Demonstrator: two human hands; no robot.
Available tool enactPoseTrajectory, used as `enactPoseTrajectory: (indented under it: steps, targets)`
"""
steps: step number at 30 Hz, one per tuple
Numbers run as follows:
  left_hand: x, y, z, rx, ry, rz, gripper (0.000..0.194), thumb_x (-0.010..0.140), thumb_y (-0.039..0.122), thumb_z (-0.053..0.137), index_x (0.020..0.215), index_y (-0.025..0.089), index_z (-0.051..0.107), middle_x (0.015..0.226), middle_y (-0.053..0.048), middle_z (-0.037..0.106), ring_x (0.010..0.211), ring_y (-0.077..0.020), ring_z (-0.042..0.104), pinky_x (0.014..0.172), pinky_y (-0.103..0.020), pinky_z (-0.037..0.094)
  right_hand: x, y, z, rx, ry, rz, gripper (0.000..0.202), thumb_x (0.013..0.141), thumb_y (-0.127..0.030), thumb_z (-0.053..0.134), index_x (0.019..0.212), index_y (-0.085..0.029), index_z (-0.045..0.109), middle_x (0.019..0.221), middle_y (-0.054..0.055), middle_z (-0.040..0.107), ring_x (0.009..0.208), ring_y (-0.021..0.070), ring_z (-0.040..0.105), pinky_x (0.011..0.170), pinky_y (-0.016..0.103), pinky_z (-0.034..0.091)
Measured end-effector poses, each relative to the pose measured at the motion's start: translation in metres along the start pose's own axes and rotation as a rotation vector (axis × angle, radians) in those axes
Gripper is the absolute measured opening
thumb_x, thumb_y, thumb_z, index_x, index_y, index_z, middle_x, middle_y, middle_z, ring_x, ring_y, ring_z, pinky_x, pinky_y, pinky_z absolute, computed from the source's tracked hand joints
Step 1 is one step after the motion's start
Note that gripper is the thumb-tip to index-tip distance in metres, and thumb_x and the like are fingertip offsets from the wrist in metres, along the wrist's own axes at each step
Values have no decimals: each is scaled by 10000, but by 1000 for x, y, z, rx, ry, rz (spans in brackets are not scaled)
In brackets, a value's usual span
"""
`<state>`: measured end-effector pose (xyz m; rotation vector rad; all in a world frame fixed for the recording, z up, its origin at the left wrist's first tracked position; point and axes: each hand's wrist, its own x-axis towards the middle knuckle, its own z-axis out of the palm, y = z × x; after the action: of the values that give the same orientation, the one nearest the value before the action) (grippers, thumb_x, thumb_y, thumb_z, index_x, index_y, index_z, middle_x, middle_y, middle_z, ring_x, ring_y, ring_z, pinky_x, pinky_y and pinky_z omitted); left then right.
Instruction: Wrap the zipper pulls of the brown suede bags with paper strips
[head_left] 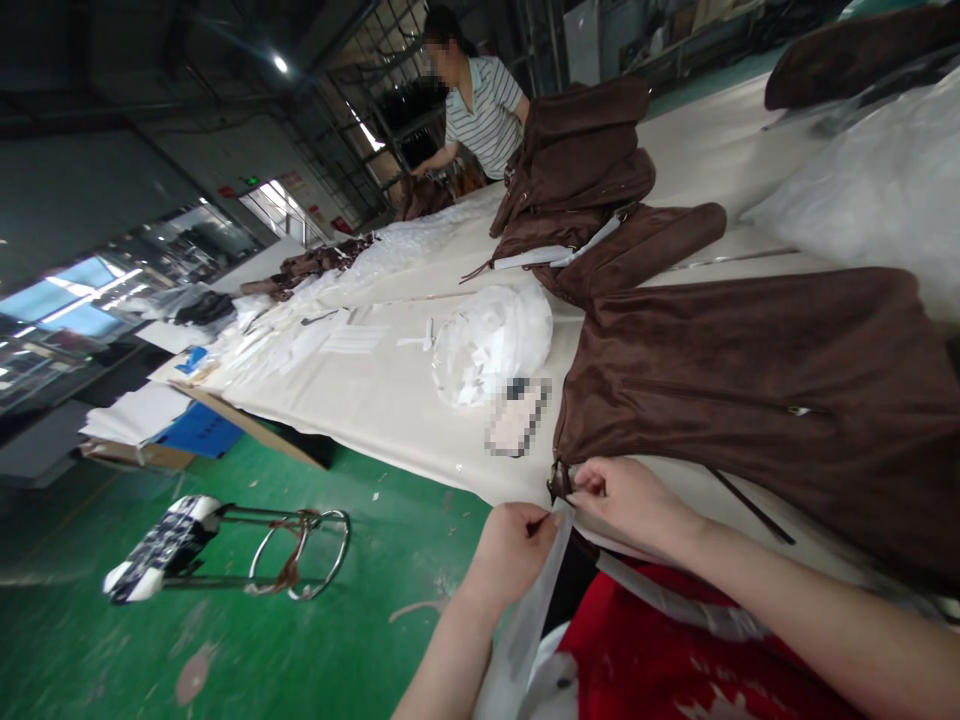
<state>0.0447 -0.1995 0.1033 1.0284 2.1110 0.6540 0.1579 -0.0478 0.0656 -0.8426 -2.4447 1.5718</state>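
Note:
A dark brown bag (750,350) with a zipper lies on the table in front of me. A metal fitting (559,482) joins its strap at the near left corner. My left hand (514,555) pinches the upper end of a long, thin, whitish wrapping strip (529,620), which hangs down toward my lap. Close to the fitting, my right hand (626,500) has its fingers closed at the strap; its exact hold is partly hidden. Further along, the strap (675,600) is covered in pale wrapping and curves over my red clothing.
A clear plastic bag of white pieces (487,350) and a blurred phone-like object (517,418) lie on the table (375,385). More brown bags (577,160) are stacked beyond. A co-worker (484,110) stands across the table. A stool (165,550) lies on the green floor.

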Motion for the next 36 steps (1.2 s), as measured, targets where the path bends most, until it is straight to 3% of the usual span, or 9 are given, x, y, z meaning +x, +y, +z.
enactPoseTrajectory:
  steps: [3, 7, 12, 16, 23, 28, 32, 36]
  targets:
    - [2, 4, 0, 28, 57, 0, 468, 851, 479, 451, 512, 187, 313, 572, 46, 229, 560, -88, 235, 491, -253, 149, 1, 0, -3, -36, 99, -174, 281, 751, -145, 572, 999, -197, 693, 912, 47, 723, 832, 180, 652, 767, 261, 473]
    - [7, 7, 2, 67, 144, 25, 464, 863, 455, 439, 502, 166, 396, 570, 42, 247, 555, -86, 253, 494, -247, 162, 2, 4, 0, 6, 32, -230, 324, 750, -71, 482, 931, -204, 715, 943, 44, 732, 885, 187, 656, 827, 281, 475]
    - [14, 10, 5, 124, 185, 30, 465, 868, 426, 453, 493, 152, 469, 525, 44, 292, 533, -89, 276, 491, -247, 167, 7, 14, 0, 12, 86, -153, 297, 785, -142, 498, 1005, -184, 694, 907, 56, 727, 815, 197, 652, 768, 297, 474]
    - [19, 16, 7, 210, 221, 62, 445, 877, 387, 456, 507, 151, 527, 499, 29, 404, 507, -96, 313, 500, -260, 178, 12, 17, 0, 16, 14, -173, 382, 767, -125, 504, 1098, -223, 667, 824, 18, 703, 724, 167, 623, 698, 266, 443]
    - [23, 21, 14, 439, 328, 95, 378, 904, 321, 450, 610, 164, 627, 620, -40, 607, 554, -124, 468, 552, -278, 238, 15, 11, -3, -51, -40, -154, 310, 732, -97, 507, 967, -219, 668, 730, -9, 663, 659, 140, 573, 622, 238, 374]
    - [29, 26, 17, 523, 339, 81, 324, 904, 288, 462, 682, 177, 670, 718, -71, 666, 642, -156, 566, 582, -278, 271, 16, 12, -5, -25, -30, -161, 267, 724, -95, 512, 906, -212, 668, 703, -12, 661, 640, 138, 575, 597, 227, 377]
    - [33, 30, 19, 563, 350, 34, 322, 894, 299, 483, 673, 176, 681, 719, -82, 669, 656, -168, 585, 573, -286, 270, 16, 15, -5, 72, 15, -35, 226, 759, -95, 491, 910, -181, 637, 687, -4, 675, 506, 111, 572, 530, 217, 394]
    - [35, 27, 22, 535, 419, 33, 314, 886, 296, 486, 665, 179, 676, 694, -70, 654, 637, -162, 566, 573, -283, 271, 16, 13, -3, 153, -69, 141, 150, 845, -174, 475, 747, -172, 589, 606, 7, 661, 370, 89, 514, 403, 207, 346]
